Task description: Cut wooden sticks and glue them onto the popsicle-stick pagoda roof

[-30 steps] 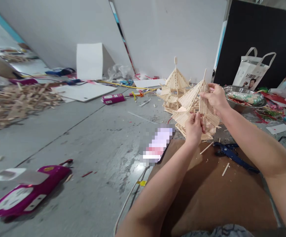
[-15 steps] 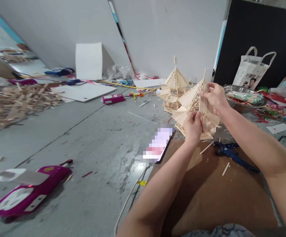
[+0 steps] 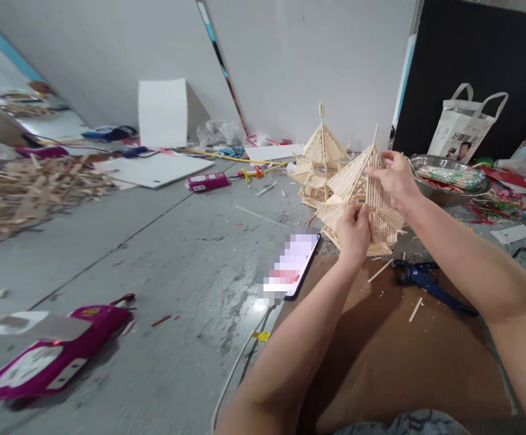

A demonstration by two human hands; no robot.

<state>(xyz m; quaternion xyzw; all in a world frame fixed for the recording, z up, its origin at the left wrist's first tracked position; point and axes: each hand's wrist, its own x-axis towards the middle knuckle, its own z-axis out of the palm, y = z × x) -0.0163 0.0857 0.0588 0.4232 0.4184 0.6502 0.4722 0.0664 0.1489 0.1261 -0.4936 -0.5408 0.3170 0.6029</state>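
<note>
A small pagoda model (image 3: 349, 175) built of thin wooden sticks stands at the far edge of a brown board, with a pointed upper roof and a wider lower roof. My right hand (image 3: 396, 181) is closed on the right side of the upper roof, thumb on the near slats. Lower down, my left hand (image 3: 354, 232) makes a pinch at the lower roof; its fingertips are partly hidden, and I cannot tell whether they hold a loose stick. Behind stands a second stick pagoda (image 3: 324, 148), apart from both hands. Blue-handled cutters (image 3: 426, 287) lie below my right forearm.
Left of the brown board (image 3: 394, 362) lies a lit phone (image 3: 292, 266) with a cable. Magenta power strips (image 3: 58, 347) rest on the grey floor. A metal bowl (image 3: 448, 190) with packed sticks and a white bag (image 3: 460, 130) stand right. A wood-scrap pile (image 3: 31, 187) lies far left.
</note>
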